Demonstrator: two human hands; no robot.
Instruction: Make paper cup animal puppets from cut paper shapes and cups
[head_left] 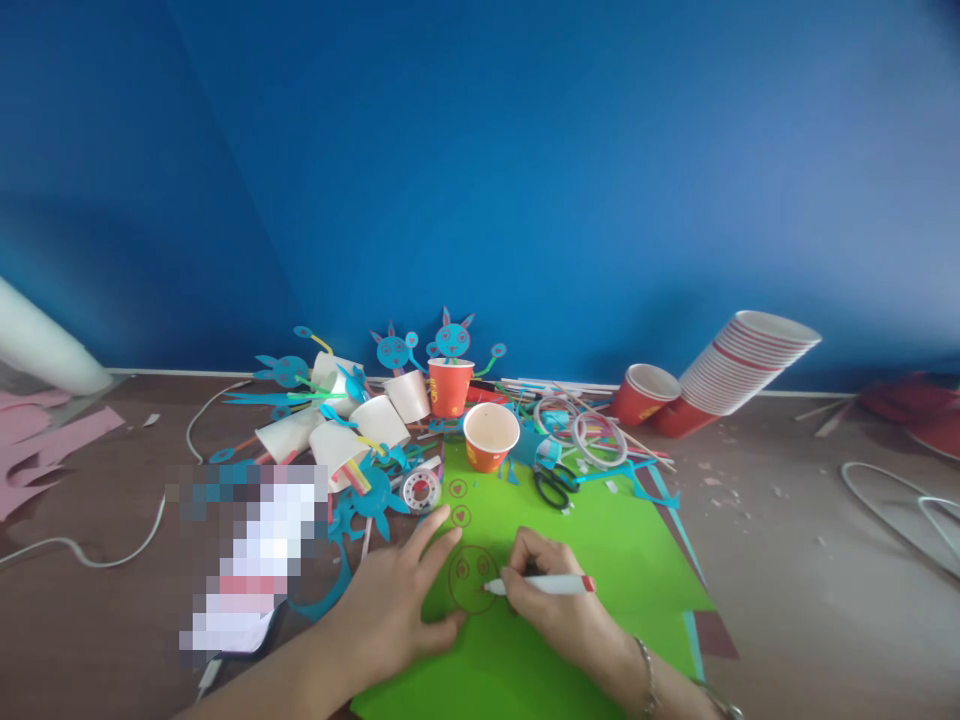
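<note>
A white marker (551, 584) with a red end is held in my right hand (551, 600), its tip at the drawn face (472, 595) on green paper (630, 555). That face is a circle outlined in red-brown, with two eyes inside. Above it are two small drawn circles (460, 502) with hearts in them. My left hand (401, 595) rests on the paper left of the drawing, fingers spread and holding nothing. Just beyond the drawings stands an orange paper cup (489, 455), upright. Black-handled scissors (553, 488) lie on the paper, their blades not clearly visible.
Blue paper animals (453, 340) on cups stand by the wall, with toppled white cups (381, 422) at left. A tape roll (421, 490) lies near my left fingers. Tilted stacked cups (742, 365) lean at right. A blurred phone (255, 570) and cable lie left.
</note>
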